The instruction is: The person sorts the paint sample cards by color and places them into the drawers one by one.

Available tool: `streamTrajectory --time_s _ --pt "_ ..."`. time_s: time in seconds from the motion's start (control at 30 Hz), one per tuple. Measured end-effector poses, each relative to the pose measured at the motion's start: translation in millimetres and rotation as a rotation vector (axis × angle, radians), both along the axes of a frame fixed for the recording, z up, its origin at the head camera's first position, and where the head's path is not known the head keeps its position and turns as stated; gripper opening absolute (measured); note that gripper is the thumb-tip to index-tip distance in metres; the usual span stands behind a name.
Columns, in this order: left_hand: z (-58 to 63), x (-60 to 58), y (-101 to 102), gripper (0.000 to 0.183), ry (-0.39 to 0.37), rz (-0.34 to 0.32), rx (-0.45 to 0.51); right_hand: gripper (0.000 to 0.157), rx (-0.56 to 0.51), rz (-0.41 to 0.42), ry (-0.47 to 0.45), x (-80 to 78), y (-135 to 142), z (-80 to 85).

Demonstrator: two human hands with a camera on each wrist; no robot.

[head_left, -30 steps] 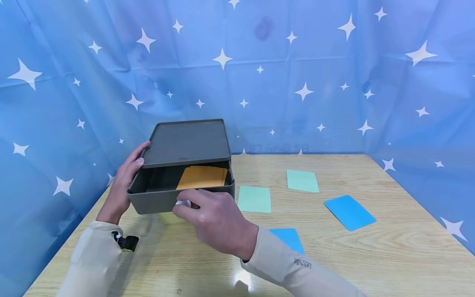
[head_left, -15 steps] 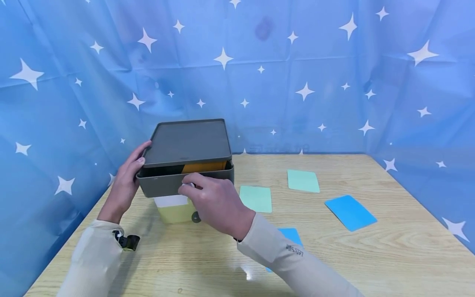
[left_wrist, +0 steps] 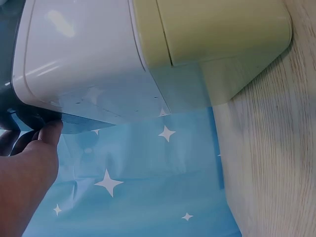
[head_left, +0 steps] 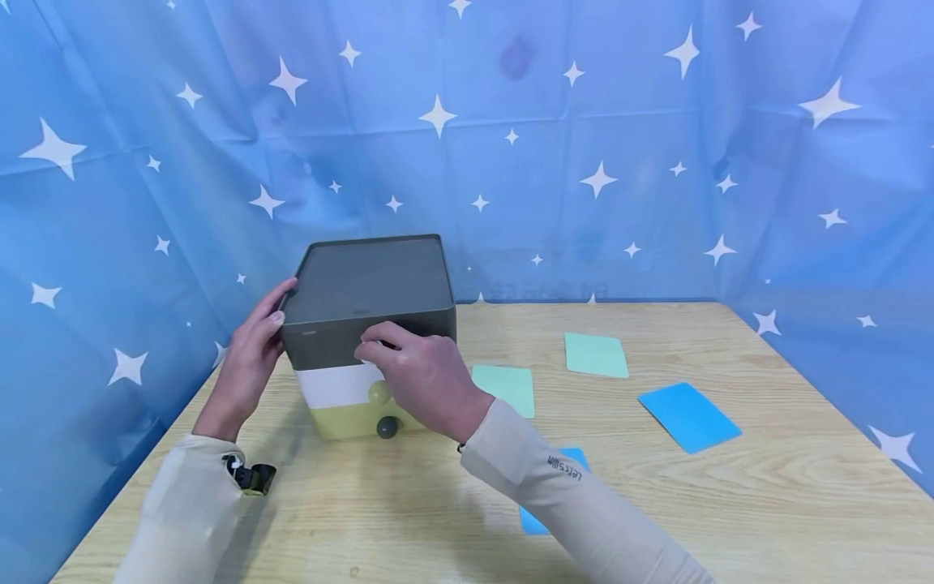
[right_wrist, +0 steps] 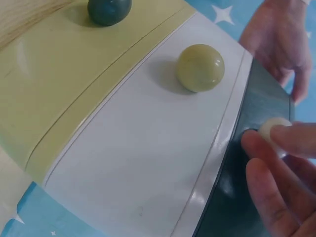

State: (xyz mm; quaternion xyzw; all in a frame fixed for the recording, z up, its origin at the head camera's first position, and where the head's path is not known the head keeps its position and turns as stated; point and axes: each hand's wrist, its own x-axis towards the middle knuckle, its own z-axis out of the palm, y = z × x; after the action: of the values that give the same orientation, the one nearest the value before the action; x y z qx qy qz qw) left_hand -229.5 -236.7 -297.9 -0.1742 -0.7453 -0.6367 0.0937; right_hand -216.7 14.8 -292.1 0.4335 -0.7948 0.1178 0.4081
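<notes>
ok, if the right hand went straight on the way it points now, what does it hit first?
Most likely the dark grey top drawer front, just behind the white knob the right hand pinches. Exact gap is hard to judge.

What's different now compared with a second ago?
The dark gray top drawer has slid away from the person into the cabinet and now looks shut, hiding the orange papers. The right hand moved with it, still pinching the white knob. The left hand still rests against the cabinet's left side; the green cards and blue cards lie as before.
</notes>
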Motion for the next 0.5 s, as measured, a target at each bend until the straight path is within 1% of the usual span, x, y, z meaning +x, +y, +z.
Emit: streamTrajectory --time_s 0.2,0.33,0.5 --pt "-0.4 -0.3 1.1 0.055 0.004 -0.001 0.008 0.022 0.006 -0.003 0.002 -1.1 0.3 -1.0" --pt "-0.8 -0.6 1.9 0.055 -0.003 -0.002 0.008 0.021 0.028 -0.012 -0.022 1.6 1.0 0.4" --pt "-1.8 0.2 2.1 0.055 -0.004 0.015 -0.01 0.02 0.067 -0.021 -0.035 6.4 1.7 1.0"
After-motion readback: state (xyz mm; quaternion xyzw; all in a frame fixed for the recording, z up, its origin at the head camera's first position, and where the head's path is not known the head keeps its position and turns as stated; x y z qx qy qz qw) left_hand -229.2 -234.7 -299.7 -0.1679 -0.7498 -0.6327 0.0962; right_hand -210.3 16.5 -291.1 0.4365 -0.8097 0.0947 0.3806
